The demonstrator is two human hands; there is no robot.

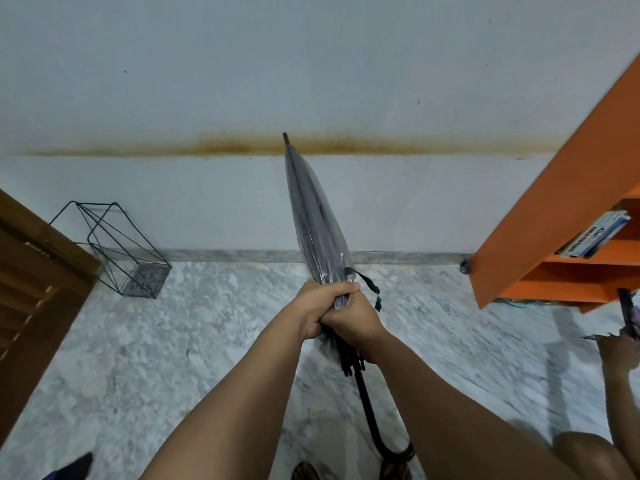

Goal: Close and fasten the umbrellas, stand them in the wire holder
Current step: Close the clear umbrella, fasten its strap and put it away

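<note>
Gathering the loose canopy, both hands are squeezing the clear umbrella [317, 216] near the lower edge of its plastic skin, where the ribs end. The left hand [320, 306] is curling its fingers round the bunched folds from the left, while the right hand [356, 322] is clamping round the same bundle just beneath and beside it, so the two are touching. Holding there is keeping the panels pressed to the shaft, which looks like preparation for wrapping the strap [370, 284]; that black strap is dangling free to the right of the hands, not yet fastened. The umbrella is pointing up and away, tip toward the wall [173, 81], with its curved black handle [377, 431] hanging down near the person's feet, which is probably steadying the long shaft while the canopy is being tightened.

The wire holder [121, 244] is standing on the marble floor [173, 341] against the wall, well apart to the left, with nothing visible inside it. An orange shelf unit [554, 202] is at the right, and another person's hand [620, 348] is working there on a dark object.
</note>
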